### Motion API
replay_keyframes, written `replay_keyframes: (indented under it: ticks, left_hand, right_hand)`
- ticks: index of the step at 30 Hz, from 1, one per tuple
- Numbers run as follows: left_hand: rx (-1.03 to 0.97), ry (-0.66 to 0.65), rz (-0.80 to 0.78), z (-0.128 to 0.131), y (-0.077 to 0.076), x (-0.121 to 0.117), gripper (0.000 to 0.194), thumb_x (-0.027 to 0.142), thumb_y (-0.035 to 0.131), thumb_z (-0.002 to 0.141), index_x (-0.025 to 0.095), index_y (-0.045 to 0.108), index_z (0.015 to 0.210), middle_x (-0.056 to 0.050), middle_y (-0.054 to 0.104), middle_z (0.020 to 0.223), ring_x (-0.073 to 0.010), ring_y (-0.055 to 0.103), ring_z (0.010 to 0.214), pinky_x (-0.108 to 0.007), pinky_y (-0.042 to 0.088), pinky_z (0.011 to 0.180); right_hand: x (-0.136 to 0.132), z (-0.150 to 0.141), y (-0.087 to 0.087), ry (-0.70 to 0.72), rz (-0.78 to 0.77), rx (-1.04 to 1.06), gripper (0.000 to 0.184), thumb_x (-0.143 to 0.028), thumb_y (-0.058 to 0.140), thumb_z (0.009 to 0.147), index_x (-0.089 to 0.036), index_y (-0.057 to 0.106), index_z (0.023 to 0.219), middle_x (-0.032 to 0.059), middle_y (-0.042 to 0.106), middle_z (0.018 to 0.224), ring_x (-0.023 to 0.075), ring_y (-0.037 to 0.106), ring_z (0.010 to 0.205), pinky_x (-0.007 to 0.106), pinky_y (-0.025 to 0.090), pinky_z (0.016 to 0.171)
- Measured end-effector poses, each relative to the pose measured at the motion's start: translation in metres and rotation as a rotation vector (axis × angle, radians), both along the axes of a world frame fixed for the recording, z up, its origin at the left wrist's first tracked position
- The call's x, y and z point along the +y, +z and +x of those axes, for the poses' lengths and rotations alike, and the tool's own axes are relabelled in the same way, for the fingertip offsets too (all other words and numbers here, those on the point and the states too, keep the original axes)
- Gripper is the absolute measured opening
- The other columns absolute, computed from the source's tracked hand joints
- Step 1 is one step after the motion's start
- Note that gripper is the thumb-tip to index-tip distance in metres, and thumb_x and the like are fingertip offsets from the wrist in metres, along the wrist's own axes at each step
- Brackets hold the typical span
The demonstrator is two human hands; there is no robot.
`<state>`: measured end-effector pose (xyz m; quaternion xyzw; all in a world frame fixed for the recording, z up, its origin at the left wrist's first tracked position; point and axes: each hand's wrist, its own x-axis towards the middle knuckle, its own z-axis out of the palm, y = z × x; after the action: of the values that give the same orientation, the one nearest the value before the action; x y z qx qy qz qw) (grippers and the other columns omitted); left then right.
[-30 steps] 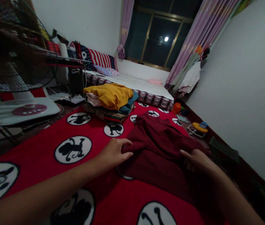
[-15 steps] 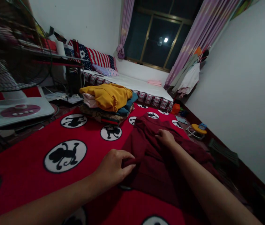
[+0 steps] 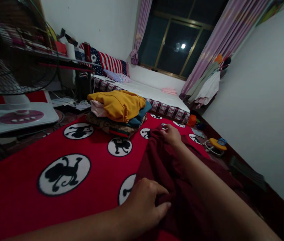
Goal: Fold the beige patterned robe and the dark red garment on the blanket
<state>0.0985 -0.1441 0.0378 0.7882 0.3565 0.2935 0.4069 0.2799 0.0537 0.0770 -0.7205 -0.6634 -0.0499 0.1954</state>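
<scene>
A dark maroon garment (image 3: 167, 164) lies spread on a red blanket (image 3: 81, 187) printed with white circles holding black monkey figures. My left hand (image 3: 144, 206) pinches the garment's near edge, fingers curled into the cloth. My right hand (image 3: 170, 134) reaches across to the garment's far end and grips the fabric there, fingers closed. My right forearm lies over the middle of the garment and hides part of it.
A pile of folded clothes (image 3: 118, 112) topped by a yellow piece sits beyond the garment. A floor fan (image 3: 13, 83) stands at the left. A low mattress (image 3: 144, 92) lies under the window. Toys (image 3: 216, 145) lie on the floor by the right wall.
My right hand moved from the garment's near right side to its far end. My left hand slid nearer along the left edge, and the garment bunched up toward me.
</scene>
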Motion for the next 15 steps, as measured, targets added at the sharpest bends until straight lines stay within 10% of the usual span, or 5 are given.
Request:
replay_keyframes:
  ticks: [5, 11, 15]
  left_hand:
    - [0.103, -0.068, 0.017, 0.009, -0.001, -0.005, 0.011, 0.028, 0.063, 0.077, 0.021, 0.072, 0.078, -0.003, 0.072, 0.078, -0.0162, 0.063, 0.069, -0.024, 0.040, 0.061]
    - [0.279, -0.177, 0.013, 0.023, -0.019, -0.003, 0.028, 0.033, 0.065, 0.076, 0.021, 0.072, 0.100, -0.009, 0.074, 0.092, -0.0259, 0.069, 0.082, -0.030, 0.047, 0.066]
    - [0.272, -0.303, -0.041, 0.023, -0.019, 0.001, 0.040, 0.053, 0.064, 0.078, 0.018, 0.073, 0.096, -0.008, 0.074, 0.086, -0.0243, 0.068, 0.075, -0.027, 0.046, 0.059]
  right_hand:
    - [0.027, -0.014, -0.005, -0.024, -0.159, 0.068, 0.034, -0.041, 0.060, 0.081, -0.020, 0.067, 0.106, 0.0099, 0.070, 0.107, 0.0238, 0.063, 0.098, 0.029, 0.045, 0.079]
    - [0.042, 0.014, -0.001, -0.166, 0.301, 0.236, 0.047, -0.035, 0.030, 0.094, -0.015, 0.064, 0.120, 0.0132, 0.066, 0.118, 0.0220, 0.060, 0.106, 0.029, 0.043, 0.088]
    - [0.043, 0.030, -0.019, -0.156, 0.011, 0.214, 0.038, -0.039, 0.047, 0.088, -0.020, 0.070, 0.111, 0.0118, 0.070, 0.109, 0.0249, 0.063, 0.102, 0.032, 0.045, 0.085]
